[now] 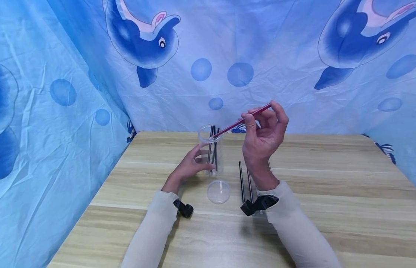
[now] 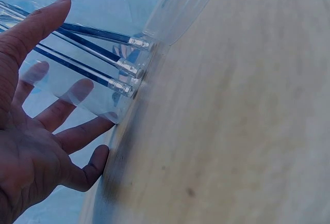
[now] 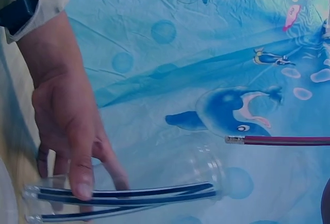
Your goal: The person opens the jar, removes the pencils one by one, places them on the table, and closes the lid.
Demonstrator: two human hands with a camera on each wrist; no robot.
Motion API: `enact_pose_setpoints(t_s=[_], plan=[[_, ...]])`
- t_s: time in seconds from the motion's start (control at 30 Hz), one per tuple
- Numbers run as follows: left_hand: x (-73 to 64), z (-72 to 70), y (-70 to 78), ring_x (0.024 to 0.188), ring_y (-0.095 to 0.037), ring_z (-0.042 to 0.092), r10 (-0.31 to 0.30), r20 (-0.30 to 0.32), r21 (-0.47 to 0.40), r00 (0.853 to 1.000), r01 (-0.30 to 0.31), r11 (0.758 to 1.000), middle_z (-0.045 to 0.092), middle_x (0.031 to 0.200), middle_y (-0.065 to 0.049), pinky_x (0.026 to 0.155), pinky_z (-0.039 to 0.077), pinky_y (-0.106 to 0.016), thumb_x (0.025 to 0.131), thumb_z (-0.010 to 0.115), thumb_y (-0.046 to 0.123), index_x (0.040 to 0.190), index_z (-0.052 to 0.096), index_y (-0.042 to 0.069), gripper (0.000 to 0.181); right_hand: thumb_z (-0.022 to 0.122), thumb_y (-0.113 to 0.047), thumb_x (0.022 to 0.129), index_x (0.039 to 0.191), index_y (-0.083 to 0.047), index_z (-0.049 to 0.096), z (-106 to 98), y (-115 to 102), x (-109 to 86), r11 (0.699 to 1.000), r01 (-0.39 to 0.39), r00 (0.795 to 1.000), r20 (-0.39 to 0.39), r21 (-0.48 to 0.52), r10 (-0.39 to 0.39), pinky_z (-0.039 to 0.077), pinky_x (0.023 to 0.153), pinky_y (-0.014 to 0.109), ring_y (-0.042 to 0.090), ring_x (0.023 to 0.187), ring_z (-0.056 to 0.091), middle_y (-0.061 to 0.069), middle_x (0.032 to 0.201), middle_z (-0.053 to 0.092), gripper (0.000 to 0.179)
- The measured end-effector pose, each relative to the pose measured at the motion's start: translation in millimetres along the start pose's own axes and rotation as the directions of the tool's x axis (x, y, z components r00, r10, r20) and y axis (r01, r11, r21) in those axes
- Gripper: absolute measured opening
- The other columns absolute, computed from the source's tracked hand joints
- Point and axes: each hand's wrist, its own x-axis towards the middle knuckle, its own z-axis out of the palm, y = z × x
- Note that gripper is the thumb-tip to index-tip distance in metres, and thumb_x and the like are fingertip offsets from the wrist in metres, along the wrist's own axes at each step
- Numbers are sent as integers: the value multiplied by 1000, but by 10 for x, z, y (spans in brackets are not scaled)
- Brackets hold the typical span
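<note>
A clear plastic jar point(image 1: 220, 158) stands upright on the table, with several dark pencils point(image 2: 77, 70) inside, their metal ferrules and eraser ends at the bottom. My left hand point(image 1: 191, 163) grips the jar low down, thumb on one side and fingers on the other. Above and to the right, my right hand point(image 1: 265, 137) pinches a red pencil point(image 1: 232, 125) near its upper end. That pencil slants down to the left, its eraser end point(image 3: 235, 140) at the jar's rim in the head view. In the right wrist view the right hand is almost wholly out of frame.
A round clear lid point(image 1: 218, 192) lies on the wooden table point(image 1: 328, 178) in front of the jar. Several more pencils point(image 1: 242, 182) lie to the right, partly hidden under the right wrist. A blue dolphin-print curtain point(image 1: 181, 93) hangs behind the table and along its sides.
</note>
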Motion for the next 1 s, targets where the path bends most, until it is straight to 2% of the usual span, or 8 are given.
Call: enact_pose_setpoints(t_s=[0.27, 0.47, 0.7, 0.8, 0.87, 1.0], plan=[[-1, -5, -11, 133, -33, 48, 5, 2, -4, 1000, -5, 1000, 49, 146, -9, 107, 41, -50, 77, 87, 15, 150, 40, 36, 90, 69, 12, 87, 129, 7, 44, -115, -4, 39, 998, -21, 1000, 20, -60, 23, 60, 75, 39, 28, 81, 68, 17, 94, 60, 50], [1, -2, -7, 133, -35, 47, 13, 10, -22, 1000, -13, 1000, 48, 146, -11, 107, 42, -51, 77, 87, 13, 151, 39, 35, 90, 69, 8, 88, 132, 8, 43, -324, 41, 30, 987, -70, 994, 69, -144, 80, 60, 75, 34, 25, 83, 66, 13, 96, 60, 52], [4, 5, 4, 135, -37, 45, 18, 20, -20, 1000, -18, 1000, 46, 148, -13, 107, 41, -53, 79, 85, 12, 153, 36, 31, 91, 67, 10, 89, 134, 5, 45, -619, 114, 19, 959, -131, 979, 118, -250, 164, 59, 72, 27, 21, 82, 65, 11, 96, 60, 50], [9, 2, -4, 134, -37, 45, 26, 18, -22, 999, -26, 999, 46, 148, -14, 106, 42, -52, 79, 85, 11, 153, 37, 30, 90, 66, 8, 90, 135, 2, 47, -716, 120, 8, 938, -195, 964, 120, -288, 237, 58, 70, 25, 19, 80, 64, 9, 95, 59, 49], [9, 3, -5, 133, -38, 47, 34, 18, -28, 999, -34, 999, 47, 147, -14, 106, 42, -52, 80, 84, 9, 153, 37, 29, 89, 67, 6, 91, 135, -1, 50, -774, 117, -5, 913, -256, 947, 108, -316, 303, 58, 70, 24, 18, 79, 63, 9, 94, 58, 48], [5, 9, -3, 131, -39, 49, 43, 16, -32, 999, -42, 999, 48, 145, -16, 105, 43, -51, 80, 83, 7, 153, 37, 28, 89, 67, 3, 92, 138, -10, 52, -902, 106, -30, 843, -368, 890, 114, -393, 441, 58, 70, 25, 19, 79, 64, 11, 95, 57, 50]])
